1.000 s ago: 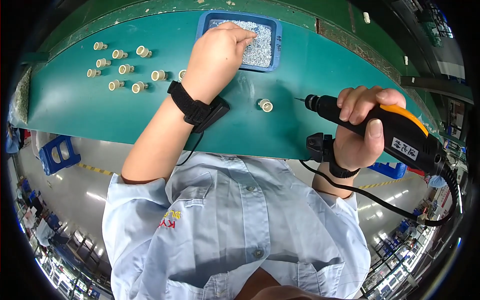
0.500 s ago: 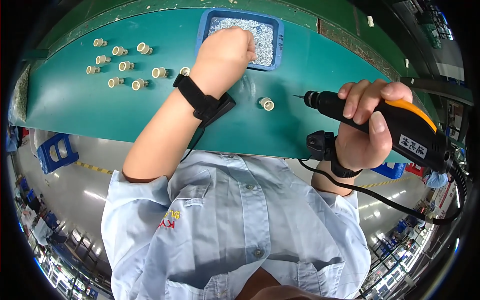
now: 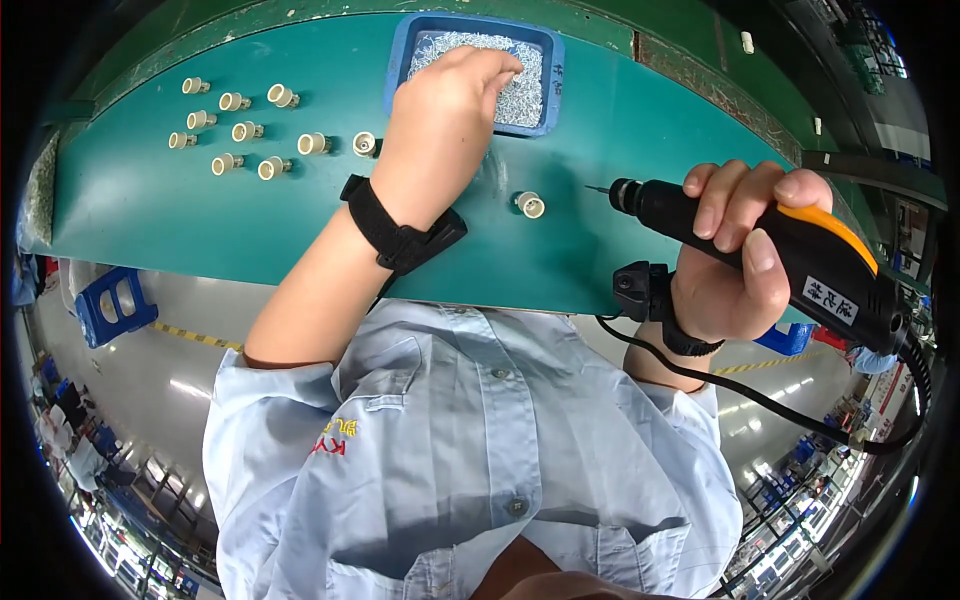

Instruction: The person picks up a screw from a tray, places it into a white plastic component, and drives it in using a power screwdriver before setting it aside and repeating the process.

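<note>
Gripping a white-labelled electric screwdriver, the right hand is facing the nearest benchtop socket, while the left hand, grasp impossible to tell, is partly hiding a character-marked tray of metal bits

A wide fisheye camera, the left of two worn side by side on the head, looks steeply down from above the near side of the bench. Its view is upright and unmirrored, with the bench's far edge toward the top. The shirt, on the bench's near side, is close to the lens; the left hand and right hand both fall within view. Beyond the bench's near edge, the floor lies farther off. The bench's long edges bow.
</note>
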`<state>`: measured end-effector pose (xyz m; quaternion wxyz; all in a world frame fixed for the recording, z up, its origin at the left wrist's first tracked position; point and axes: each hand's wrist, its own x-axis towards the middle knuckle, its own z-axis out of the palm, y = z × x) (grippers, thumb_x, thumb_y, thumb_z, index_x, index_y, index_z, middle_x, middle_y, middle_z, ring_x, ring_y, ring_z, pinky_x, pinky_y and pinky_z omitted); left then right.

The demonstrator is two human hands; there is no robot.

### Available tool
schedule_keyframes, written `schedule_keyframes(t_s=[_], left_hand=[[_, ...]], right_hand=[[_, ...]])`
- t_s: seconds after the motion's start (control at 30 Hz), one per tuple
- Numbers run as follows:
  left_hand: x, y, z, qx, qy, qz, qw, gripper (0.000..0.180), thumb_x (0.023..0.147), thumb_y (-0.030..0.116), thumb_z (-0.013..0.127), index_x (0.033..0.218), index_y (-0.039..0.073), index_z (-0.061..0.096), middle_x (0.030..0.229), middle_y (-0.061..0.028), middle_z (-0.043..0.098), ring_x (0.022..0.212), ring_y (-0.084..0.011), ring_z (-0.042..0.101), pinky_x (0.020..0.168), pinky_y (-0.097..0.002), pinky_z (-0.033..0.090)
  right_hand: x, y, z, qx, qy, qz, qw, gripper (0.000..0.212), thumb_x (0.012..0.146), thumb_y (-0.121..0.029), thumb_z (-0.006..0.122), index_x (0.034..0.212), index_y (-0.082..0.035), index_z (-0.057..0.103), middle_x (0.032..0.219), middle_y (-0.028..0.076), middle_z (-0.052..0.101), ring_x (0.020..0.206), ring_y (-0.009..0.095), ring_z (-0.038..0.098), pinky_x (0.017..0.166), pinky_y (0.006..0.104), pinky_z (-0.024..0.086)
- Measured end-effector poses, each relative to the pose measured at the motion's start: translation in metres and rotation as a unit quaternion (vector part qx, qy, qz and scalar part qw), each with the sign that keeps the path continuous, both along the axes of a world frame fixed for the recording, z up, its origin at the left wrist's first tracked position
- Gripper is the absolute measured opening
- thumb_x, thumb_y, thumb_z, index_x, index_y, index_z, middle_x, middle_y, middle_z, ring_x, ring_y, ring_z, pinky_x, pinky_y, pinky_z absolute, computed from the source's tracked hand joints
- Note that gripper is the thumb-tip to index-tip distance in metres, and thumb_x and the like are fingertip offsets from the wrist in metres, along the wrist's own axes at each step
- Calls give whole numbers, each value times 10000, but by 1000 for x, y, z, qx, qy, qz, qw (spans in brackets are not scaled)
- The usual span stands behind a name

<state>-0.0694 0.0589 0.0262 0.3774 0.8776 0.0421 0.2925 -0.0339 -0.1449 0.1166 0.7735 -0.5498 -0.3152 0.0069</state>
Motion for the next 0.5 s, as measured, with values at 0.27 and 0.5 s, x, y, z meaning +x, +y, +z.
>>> schedule_keyframes(t_s=[0.27,0.5], left_hand=[[-30,-10,7,-150,67,-66,984,111,786,32,687,897,27,691,812,-120,668,707,-270,647,625,-321,517],[-57,-26,15,-223,137,-169,950,140,741,42,732,876,49,696,800,-80,651,724,-250,619,657,-324,493]], right_hand=[[0,-5,12,40,-8,88,995,373,818,-174,667,1095,-65,444,644,39,502,547,165,508,602,334,452],[-13,-3,22,95,-29,189,977,346,902,-280,566,1147,-62,454,659,-17,510,621,105,525,564,248,397]])
